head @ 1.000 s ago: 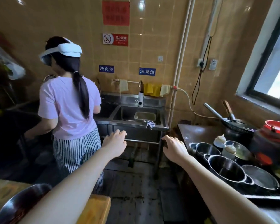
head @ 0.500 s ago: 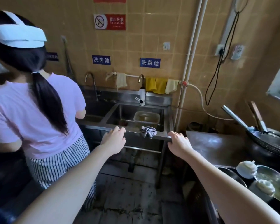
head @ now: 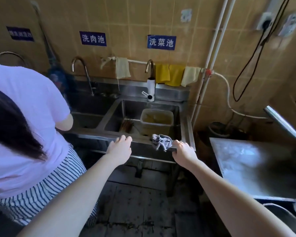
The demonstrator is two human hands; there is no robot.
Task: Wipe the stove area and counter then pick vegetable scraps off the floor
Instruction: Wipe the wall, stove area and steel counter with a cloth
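Below your forearms lies the dark, stained floor [head: 140, 202]. Your left hand [head: 119, 150] hangs at the front rim of the steel sink [head: 140, 140], its fingers [head: 126, 138] loosely curled and a little apart, with nothing in them. From here you cannot tell whether the tips touch the rim.

Your right hand [head: 184, 152] is at the same rim, with its back to the camera and its fingers bent down out of sight. The grey rag [head: 161, 142] lies crumpled on the rim, between your two hands, and its edge meets your right knuckles. You cannot tell whether those fingers pinch it or only rest beside it.

To the right of your right fingers, and apart from them, is the steel counter [head: 243, 161], with a long metal handle [head: 284, 124] reaching over its far corner. To the left of your left fingers stands another person [head: 24, 127], with their back to you, at the left basin.

Just past your fingertips, down in the right basin, sit a pale plastic tub [head: 156, 119] and, to its left, a bundle of thin sticks [head: 126, 125]. Beyond the tub, a tap with a white spout [head: 150, 90] rises from the sink's back ledge. Yellow cloths [head: 170, 75] hang on a rail to its right. Above them a blue sign [head: 161, 42] is fixed to the tiled wall.
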